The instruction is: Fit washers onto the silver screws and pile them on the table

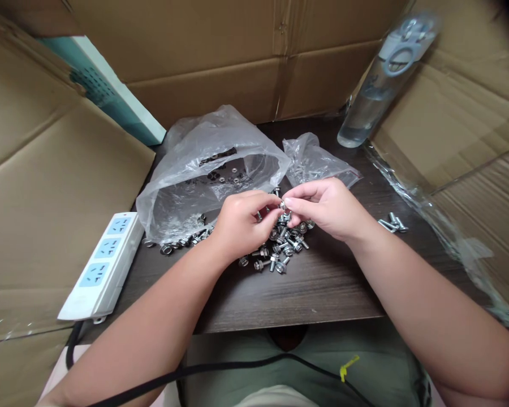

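My left hand (248, 221) and my right hand (328, 208) meet fingertip to fingertip over the middle of the table. Thumb and index finger of each are pinched on a small shiny bolt (282, 205), mostly hidden by the fingers. Beneath them spreads a pile of silver bolts (282, 249) with washers or flanges under their heads. Behind my left hand a large clear plastic bag (224, 133) lies with its mouth toward me, several small rings or nuts (234, 170) inside. A smaller plastic bag (318, 164) of metal pieces rests behind my right hand.
Several bolts (393, 223) lie apart at the right. A power strip (104, 260) stands at the left, and a water bottle (375, 85) at the back right. Cardboard walls (207, 51) enclose the dark table (322, 294). A black cable (220, 364) crosses in front.
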Motion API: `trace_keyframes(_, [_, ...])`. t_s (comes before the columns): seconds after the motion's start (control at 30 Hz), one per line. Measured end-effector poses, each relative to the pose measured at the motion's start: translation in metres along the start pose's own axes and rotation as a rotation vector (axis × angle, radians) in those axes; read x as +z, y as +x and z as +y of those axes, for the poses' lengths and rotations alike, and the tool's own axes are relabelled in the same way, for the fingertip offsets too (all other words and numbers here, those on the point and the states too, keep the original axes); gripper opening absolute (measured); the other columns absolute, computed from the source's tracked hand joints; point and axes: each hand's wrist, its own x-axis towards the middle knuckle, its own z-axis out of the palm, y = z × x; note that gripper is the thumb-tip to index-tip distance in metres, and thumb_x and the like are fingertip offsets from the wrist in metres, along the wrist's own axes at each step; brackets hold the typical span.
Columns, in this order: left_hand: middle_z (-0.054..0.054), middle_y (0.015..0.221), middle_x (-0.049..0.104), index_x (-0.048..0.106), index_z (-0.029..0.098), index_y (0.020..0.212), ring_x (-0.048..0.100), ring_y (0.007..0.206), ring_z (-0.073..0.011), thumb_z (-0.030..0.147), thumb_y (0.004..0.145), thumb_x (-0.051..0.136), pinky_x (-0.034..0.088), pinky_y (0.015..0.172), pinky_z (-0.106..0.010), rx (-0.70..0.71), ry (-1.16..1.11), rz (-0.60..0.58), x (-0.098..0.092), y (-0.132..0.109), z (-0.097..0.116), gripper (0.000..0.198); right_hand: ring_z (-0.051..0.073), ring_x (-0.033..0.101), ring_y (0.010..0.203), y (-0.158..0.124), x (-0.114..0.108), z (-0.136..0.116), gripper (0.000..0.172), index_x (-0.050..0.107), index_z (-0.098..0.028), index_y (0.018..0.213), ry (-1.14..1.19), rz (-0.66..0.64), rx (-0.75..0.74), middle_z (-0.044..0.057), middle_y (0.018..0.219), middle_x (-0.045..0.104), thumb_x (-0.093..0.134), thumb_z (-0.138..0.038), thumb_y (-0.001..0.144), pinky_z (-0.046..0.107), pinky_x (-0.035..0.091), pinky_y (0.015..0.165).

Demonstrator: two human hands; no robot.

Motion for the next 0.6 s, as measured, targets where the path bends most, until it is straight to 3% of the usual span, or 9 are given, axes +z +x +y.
trace_keyframes(0.1, [-0.005, 0.076, 0.072, 0.072, 0.016, 0.085, 0.061, 0.062, -0.0112, 0.017, 0.083, 0.065, 0.047, 0.056, -0.021, -0.007, -0.038, 0.021, 0.0009, 0.0003, -0.0009, 0.007, 0.014, 0.065, 0.053, 0.0007, -0.0016, 0.0028, 0.029, 0.073, -0.010, 0.080, 0.143, -0.015, 0.015, 0.004, 0.060, 0.068, 0.085, -0.032, 0.066, 0.026, 0.056, 0.056])
trace_keyframes(0.23, [-0.005, 0.080, 0.073, 0.073, 0.016, 0.086, 0.064, 0.068, -0.0120, 0.018, 0.083, 0.067, 0.050, 0.059, -0.021, -0.017, -0.122, 0.068, 0.0036, 0.0002, -0.0023, 0.007, 0.014, 0.067, 0.055, 0.0007, -0.0013, 0.0063, 0.027, 0.074, -0.010, 0.083, 0.199, -0.024, -0.032, 0.003, 0.061, 0.069, 0.085, -0.030, 0.067, 0.027, 0.058, 0.059])
trace_keyframes(0.43, [-0.005, 0.078, 0.073, 0.073, 0.013, 0.083, 0.065, 0.069, -0.0123, 0.015, 0.081, 0.069, 0.051, 0.063, -0.022, -0.107, -0.203, 0.101, 0.0052, -0.0001, -0.0005, 0.005, 0.013, 0.066, 0.058, -0.0017, 0.0013, 0.0015, 0.027, 0.073, -0.010, 0.083, 0.090, 0.008, -0.107, 0.003, 0.063, 0.069, 0.084, -0.030, 0.069, 0.024, 0.057, 0.060])
trace_keyframes(0.6, [-0.004, 0.076, 0.071, 0.073, 0.013, 0.083, 0.063, 0.066, -0.0118, 0.016, 0.082, 0.069, 0.049, 0.059, -0.022, -0.073, -0.167, 0.046, 0.0060, -0.0005, -0.0017, 0.005, 0.013, 0.067, 0.059, -0.0008, -0.0044, -0.0015, 0.024, 0.073, -0.010, 0.083, 0.024, -0.022, -0.018, 0.004, 0.064, 0.070, 0.082, -0.028, 0.070, 0.024, 0.056, 0.060])
